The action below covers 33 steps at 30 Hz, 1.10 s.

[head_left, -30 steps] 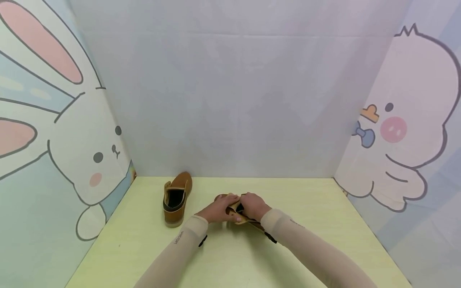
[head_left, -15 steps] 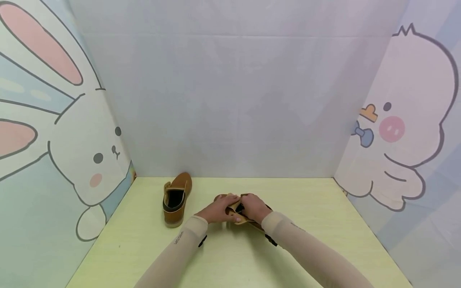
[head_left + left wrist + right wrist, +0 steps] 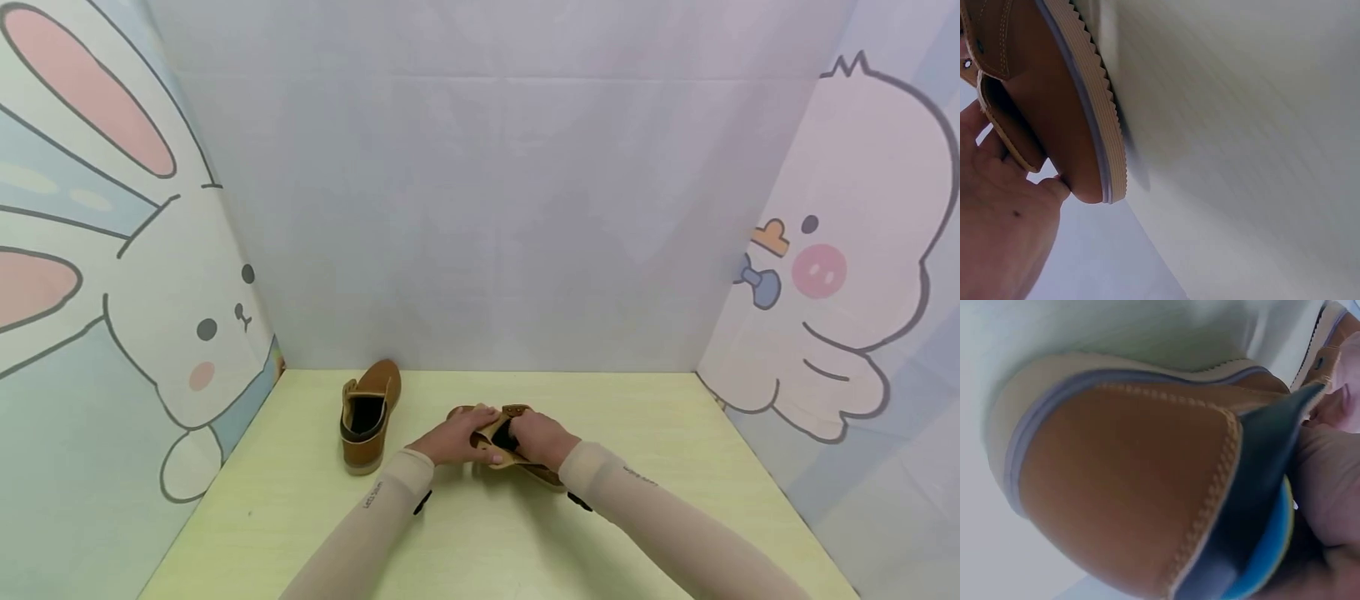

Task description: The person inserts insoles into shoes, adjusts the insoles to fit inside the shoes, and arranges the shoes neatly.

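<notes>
A brown ankle-high shoe (image 3: 543,475) with a pale ridged sole lies in the middle of the table, toe to the left. Its laceless flaps are spread. My left hand (image 3: 453,437) grips the front of it, fingers on the far side and thumb on the near side. In the left wrist view, that hand (image 3: 1007,206) is at the tongue (image 3: 1019,137). My right hand (image 3: 542,437) reaches into the shoe's opening with its fingertips hidden, so I cannot tell what they hold. Beside it in the right wrist view, a blue insole-like piece (image 3: 1266,544) with a yellowish edge shows inside the dark collar.
A matching brown shoe (image 3: 362,450) stands upright at the back left of the pale table (image 3: 637,417), toe pointing to the back wall (image 3: 480,208). Cartoon-printed cloth walls rise on the left and right sides.
My right hand has drawn back to the right, toward the heel, uncovering more of the shoe's dark inside and its far flap. My left hand has stayed in place.
</notes>
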### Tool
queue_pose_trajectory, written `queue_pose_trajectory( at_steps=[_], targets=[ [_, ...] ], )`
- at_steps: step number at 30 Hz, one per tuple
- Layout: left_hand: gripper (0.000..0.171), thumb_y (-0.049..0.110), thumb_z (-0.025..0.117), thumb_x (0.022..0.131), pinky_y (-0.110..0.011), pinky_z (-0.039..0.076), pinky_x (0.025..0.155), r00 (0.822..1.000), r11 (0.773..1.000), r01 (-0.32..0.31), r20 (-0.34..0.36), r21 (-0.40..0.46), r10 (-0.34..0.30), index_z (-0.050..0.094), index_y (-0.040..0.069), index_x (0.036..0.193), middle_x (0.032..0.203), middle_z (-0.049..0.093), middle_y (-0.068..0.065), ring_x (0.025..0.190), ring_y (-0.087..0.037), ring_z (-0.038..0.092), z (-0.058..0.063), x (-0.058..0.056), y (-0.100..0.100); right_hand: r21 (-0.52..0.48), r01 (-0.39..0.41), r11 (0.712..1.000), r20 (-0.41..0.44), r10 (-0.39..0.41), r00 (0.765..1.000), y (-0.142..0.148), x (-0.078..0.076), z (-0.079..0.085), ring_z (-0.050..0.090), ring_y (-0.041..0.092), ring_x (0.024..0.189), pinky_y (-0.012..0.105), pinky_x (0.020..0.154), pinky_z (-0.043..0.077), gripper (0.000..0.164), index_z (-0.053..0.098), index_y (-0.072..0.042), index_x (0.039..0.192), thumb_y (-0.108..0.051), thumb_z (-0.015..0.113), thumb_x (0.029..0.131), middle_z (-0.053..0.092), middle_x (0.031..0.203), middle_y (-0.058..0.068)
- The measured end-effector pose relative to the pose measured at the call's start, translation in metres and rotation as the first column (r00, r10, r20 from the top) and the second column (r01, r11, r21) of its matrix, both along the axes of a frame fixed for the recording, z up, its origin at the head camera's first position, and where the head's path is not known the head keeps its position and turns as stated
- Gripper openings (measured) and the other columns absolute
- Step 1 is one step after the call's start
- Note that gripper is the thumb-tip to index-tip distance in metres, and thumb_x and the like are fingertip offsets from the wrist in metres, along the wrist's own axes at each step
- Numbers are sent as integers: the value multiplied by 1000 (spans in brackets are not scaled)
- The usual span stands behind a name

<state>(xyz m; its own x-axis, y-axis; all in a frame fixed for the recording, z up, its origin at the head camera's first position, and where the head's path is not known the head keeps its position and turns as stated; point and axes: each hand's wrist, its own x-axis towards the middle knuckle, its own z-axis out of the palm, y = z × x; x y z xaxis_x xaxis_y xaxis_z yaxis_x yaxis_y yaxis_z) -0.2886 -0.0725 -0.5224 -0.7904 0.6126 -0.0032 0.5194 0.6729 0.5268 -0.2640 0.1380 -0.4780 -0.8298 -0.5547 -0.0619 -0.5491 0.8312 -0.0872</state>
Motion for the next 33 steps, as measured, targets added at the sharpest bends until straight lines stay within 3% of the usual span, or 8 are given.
queue_pose_trajectory(
  at_steps=[12, 19, 25, 29, 33],
  targets=[
    [93, 69, 67, 85, -52, 34, 114, 1000, 1000, -10, -8, -10, 10, 35, 25, 160, 164, 30, 2, 151, -29, 25, -1, 1, 0, -38, -57, 998, 31, 58, 998, 6, -4, -4, 58, 9, 61, 27, 62, 49, 25, 71, -16, 69, -1, 76, 89, 62, 64, -8],
    [94, 70, 66, 85, -53, 33, 115, 1000, 1000, -3, -11, -11, 2, 34, 23, 160, 164, 29, 1, 151, -32, 22, -1, 2, -2, -101, -109, 989, 54, 115, 992, 8, -11, -9, 60, 6, 69, 25, 66, 49, 25, 79, -19, 75, 3, 76, 85, 68, 73, -11],
    [93, 68, 67, 85, -54, 33, 114, 1000, 1000, 8, -4, -7, -8, 35, 22, 160, 164, 30, 0, 151, -33, 23, -4, 2, -3, -132, -152, 980, 45, 159, 986, 8, -14, -16, 63, 6, 72, 25, 65, 49, 26, 80, -21, 76, 2, 75, 87, 72, 76, -10],
    [93, 67, 68, 86, -55, 33, 114, 1000, 1000, 12, -13, -3, -12, 36, 21, 159, 164, 31, -2, 150, -34, 24, -4, 1, -2, -88, -147, 985, 44, 151, 988, 11, -14, -15, 59, 4, 69, 23, 65, 48, 25, 80, -20, 78, 1, 74, 89, 69, 75, -12],
    [93, 68, 68, 85, -55, 33, 114, 1000, 1000, 4, -1, -2, -4, 36, 22, 160, 164, 30, 0, 151, -33, 23, -1, 1, 0, -12, -116, 993, 83, 117, 990, 15, -10, -4, 51, 5, 66, 24, 64, 45, 28, 78, -20, 76, 1, 70, 93, 64, 71, -11]
  ],
)
